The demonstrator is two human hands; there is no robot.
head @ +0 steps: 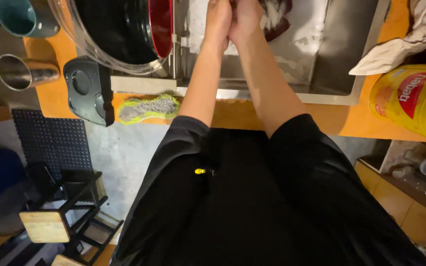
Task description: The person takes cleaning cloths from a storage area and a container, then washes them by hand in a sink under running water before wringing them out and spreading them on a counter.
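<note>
I stand at a steel sink (pixel 331 59) set in an orange counter (pixel 321 118), with both arms stretched out over it. My left hand (pixel 218 19) and my right hand (pixel 246 16) are pressed together above the basin, and the top edge of the view cuts off their fingertips. Just right of my right hand, a dark reddish wet thing (pixel 276 19) lies in the sink; whether either hand grips it is hidden. Soapy water streaks the sink floor.
A large clear bowl (pixel 75 29) holding a black pan with a red rim stands left of the sink. Also on the counter: a teal mug (pixel 23 17), steel cup (pixel 23 73), black lid (pixel 87 91), green-edged scrub pad (pixel 149 107), yellow tin (pixel 412 98) and white cloth (pixel 405 44). A black stool (pixel 60 216) stands below left.
</note>
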